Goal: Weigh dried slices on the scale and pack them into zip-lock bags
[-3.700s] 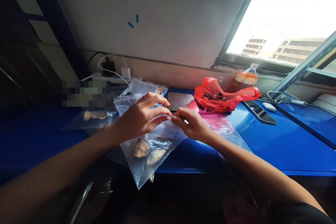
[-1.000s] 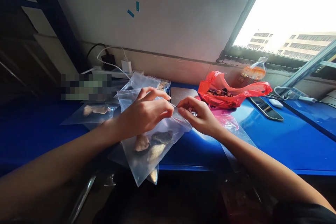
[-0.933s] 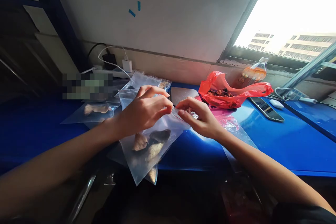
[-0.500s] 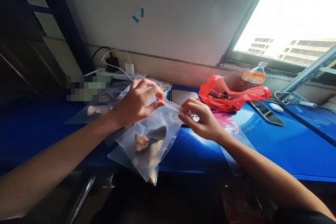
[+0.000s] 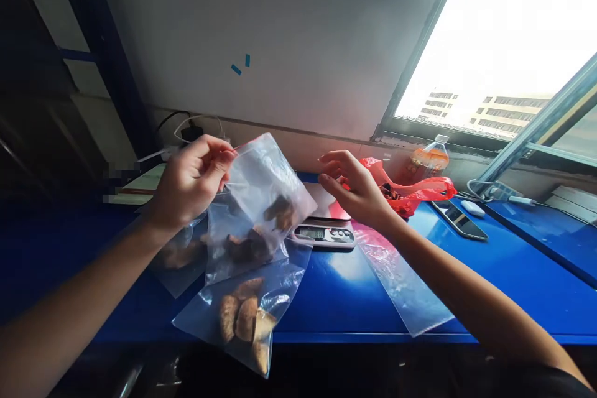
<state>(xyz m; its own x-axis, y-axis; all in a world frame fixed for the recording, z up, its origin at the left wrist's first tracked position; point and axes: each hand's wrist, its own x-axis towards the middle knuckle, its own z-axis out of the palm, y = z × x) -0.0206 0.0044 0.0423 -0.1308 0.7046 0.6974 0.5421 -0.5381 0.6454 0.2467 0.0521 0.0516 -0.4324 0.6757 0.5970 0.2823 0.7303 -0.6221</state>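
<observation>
My left hand (image 5: pixel 189 183) is closed, its thumb and fingers pinching one corner of a clear zip-lock bag (image 5: pixel 256 165). Dark, dried-looking brown pieces (image 5: pixel 280 211) lie in that bag's lower end as it hangs tilted. Open and holding nothing, my right hand (image 5: pixel 357 189) hovers to the right of the bag with fingers apart. Below and between the hands sits a digital kitchen scale (image 5: pixel 329 236), its plate partly hidden. Under the held bag, another clear bag (image 5: pixel 298 270) holds several brown chunks (image 5: pixel 247 317) and overhangs the table's front edge.
More filled bags (image 5: pixel 180 270) lie at left on the blue table (image 5: pixel 321 298). A flat clear bag (image 5: pixel 405 289) lies right of the scale. Behind it are a red plastic bag (image 5: pixel 426 189) with dark contents and a bottle (image 5: pixel 433 155). A phone (image 5: pixel 459 217) and white mouse (image 5: pixel 472 208) lie at right.
My right hand has let go of the bag's zip edge and opened. My left hand has moved left with the bag, which now swings up to the right. The camera view has shifted slightly.
</observation>
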